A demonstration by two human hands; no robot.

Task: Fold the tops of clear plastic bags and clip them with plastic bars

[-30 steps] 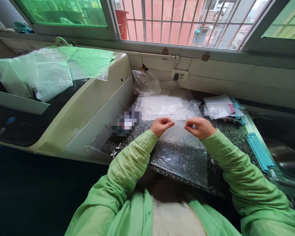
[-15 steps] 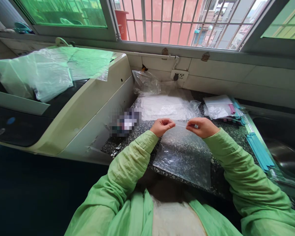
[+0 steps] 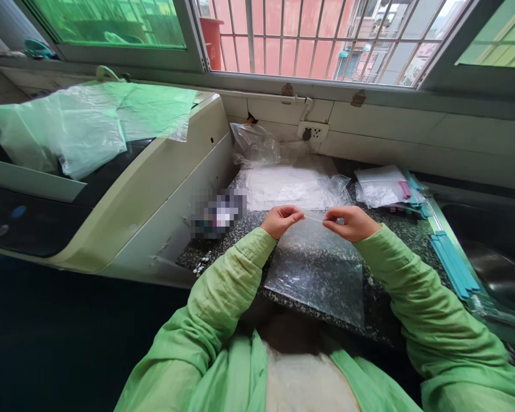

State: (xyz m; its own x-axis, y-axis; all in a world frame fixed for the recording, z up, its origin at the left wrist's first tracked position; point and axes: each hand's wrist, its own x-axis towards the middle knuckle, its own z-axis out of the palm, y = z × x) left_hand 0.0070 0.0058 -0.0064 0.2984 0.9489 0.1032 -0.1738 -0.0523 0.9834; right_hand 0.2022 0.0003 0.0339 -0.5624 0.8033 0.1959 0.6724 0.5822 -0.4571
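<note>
The left hand (image 3: 281,220) and the right hand (image 3: 350,222) both pinch the top edge of a clear plastic bag (image 3: 316,269) – each hand closes its fingers on one end of that edge. The bag hangs from the hands and lies flat on the dark stone counter (image 3: 403,234), its lower part reaching the near edge of the counter. Just behind the hands lies a pile of more clear bags (image 3: 292,186). To the right are a small packet stack (image 3: 384,186) and some blue strips (image 3: 452,266) – beside a metal sink (image 3: 502,274). A white machine (image 3: 154,189) stands to the left.
</note>
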